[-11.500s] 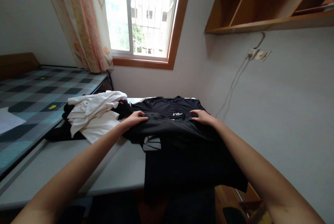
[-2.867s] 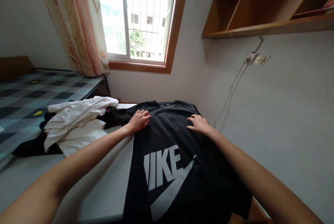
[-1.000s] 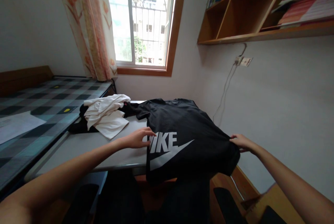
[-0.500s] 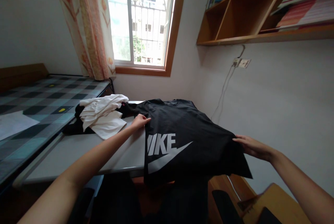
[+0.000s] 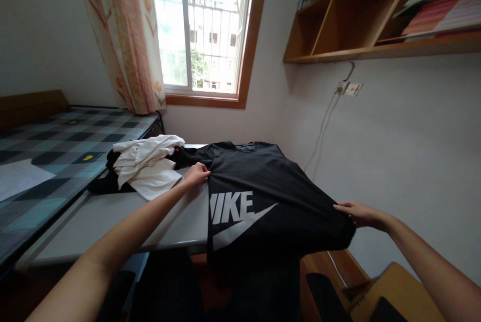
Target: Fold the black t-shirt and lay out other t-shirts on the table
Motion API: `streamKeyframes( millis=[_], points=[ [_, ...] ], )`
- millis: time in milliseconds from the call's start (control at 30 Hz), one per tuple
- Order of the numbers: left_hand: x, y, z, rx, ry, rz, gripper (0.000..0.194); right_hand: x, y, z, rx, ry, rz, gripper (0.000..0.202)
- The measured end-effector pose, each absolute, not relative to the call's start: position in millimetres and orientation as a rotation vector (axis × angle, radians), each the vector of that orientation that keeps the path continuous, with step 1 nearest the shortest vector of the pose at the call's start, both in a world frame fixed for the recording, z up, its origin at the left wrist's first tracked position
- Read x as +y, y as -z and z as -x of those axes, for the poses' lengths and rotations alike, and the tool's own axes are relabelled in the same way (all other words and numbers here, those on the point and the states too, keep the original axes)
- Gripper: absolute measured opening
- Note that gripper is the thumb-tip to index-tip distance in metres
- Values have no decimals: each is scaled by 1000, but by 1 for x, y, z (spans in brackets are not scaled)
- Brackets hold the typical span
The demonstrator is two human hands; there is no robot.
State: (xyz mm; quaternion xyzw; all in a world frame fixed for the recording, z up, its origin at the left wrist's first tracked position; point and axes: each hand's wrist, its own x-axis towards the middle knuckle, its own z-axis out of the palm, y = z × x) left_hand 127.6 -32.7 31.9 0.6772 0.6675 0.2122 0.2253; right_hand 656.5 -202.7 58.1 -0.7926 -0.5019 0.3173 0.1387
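A black T-shirt with large light lettering and a swoosh lies spread over the table, its lower part hanging past the front edge. My left hand pinches its left edge, just below the left sleeve. Out to the right, beyond the table, my right hand grips the shirt's right side and holds it stretched in the air. The fabric there hangs in a rounded fold below my fingers.
A crumpled white garment lies over dark clothing at the table's left. Beyond it is a bed with a checked cover. A wooden shelf hangs at upper right. A chair's armrest is below the shirt.
My left hand has shifted slightly left with the shirt's edge. At my right hand, the pointed corner that hung down has folded under into a rounded shape.
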Motion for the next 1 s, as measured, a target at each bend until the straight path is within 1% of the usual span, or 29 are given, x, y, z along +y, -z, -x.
streamKeyframes(
  millis=[100, 133, 267, 433, 567, 633, 700, 767, 833, 867, 933, 1000],
  points=[
    [-33, -33, -129, 1866, -571, -1887, 17, -201, -55, -662, -1260, -1356, 2149, 30],
    [-33, -33, -129, 1872, -565, -1891, 17, -201, -55, -664, -1244, -1382, 2141, 30],
    [-34, -32, -128, 1884, -543, -1909, 18, -194, -60, -666, -1286, -1208, 2365, 31],
    [-37, -29, -128, 1882, -538, -1950, 19, -182, -65, -653, -1341, -1055, 2398, 15],
    [-37, -26, -127, 1863, -519, -1986, 20, -176, -58, -655, -1411, -982, 2452, 26],
    [-37, -25, -127, 1863, -495, -1994, 20, -172, -55, -660, -1462, -948, 2465, 26],
    [-38, -22, -130, 1904, -549, -2043, 19, -166, -53, -664, -1536, -794, 2437, 14],
    [-40, -20, -136, 1959, -710, -2177, 24, -158, -51, -663, -1621, -484, 2394, 2],
    [-40, -19, -144, 1914, -881, -2371, 29, -147, -49, -656, -1716, -150, 2300, 16],
    [-39, -19, -149, 1843, -926, -2464, 30, -141, -48, -649, -1774, -39, 2232, 21],
    [-34, -19, -158, 1662, -924, -2617, 33, -126, -44, -629, -1901, 57, 2067, 28],
    [-28, -18, -164, 1529, -826, -2726, 42, -108, -39, -603, -2017, 62, 1914, 32]
  ],
)
